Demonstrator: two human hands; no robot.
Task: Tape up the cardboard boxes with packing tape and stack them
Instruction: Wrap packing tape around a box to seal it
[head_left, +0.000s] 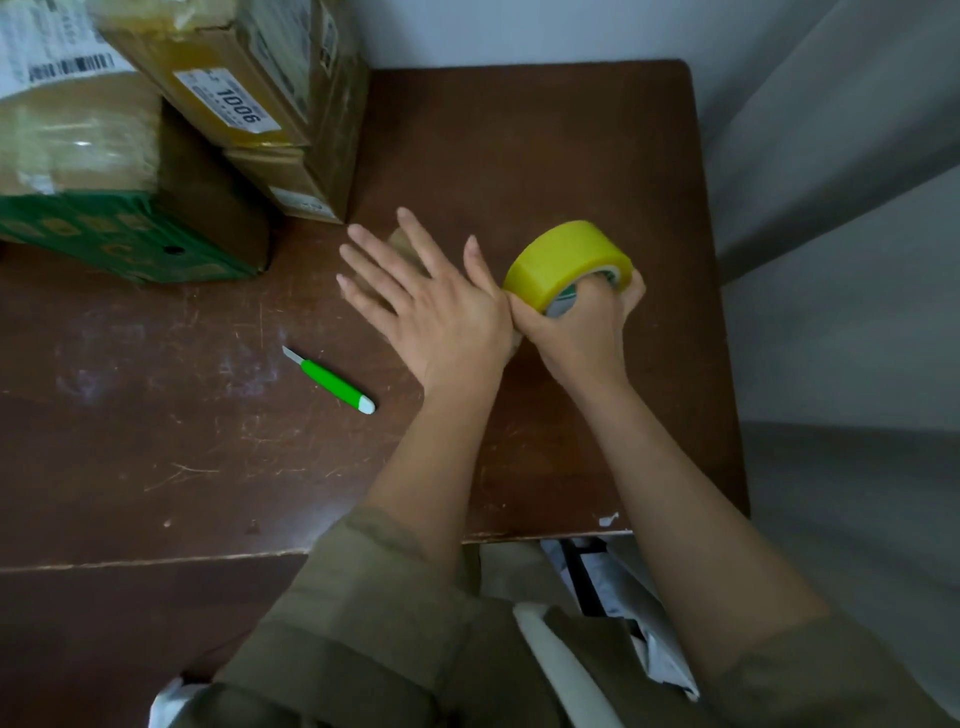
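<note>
Boxes (156, 130), three stacked; one tape roll (566, 262).

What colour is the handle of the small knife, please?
Bright green with a white end cap on the knife, seen in the head view.

Stacked cardboard boxes (156, 119) block the table (545, 156) far left, green knife (332, 382) lies near centre, wall closes the right.

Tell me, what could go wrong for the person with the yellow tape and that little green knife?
1. The green knife lies on the table with its blade bare, beside the left forearm; a sweep of that arm might catch it.
2. The left hand lies flat, almost hiding a small box, so the tape roll in the right hand could stick crooked or catch fingers.
3. The boxes at the back look unevenly stacked and may slide.
</note>
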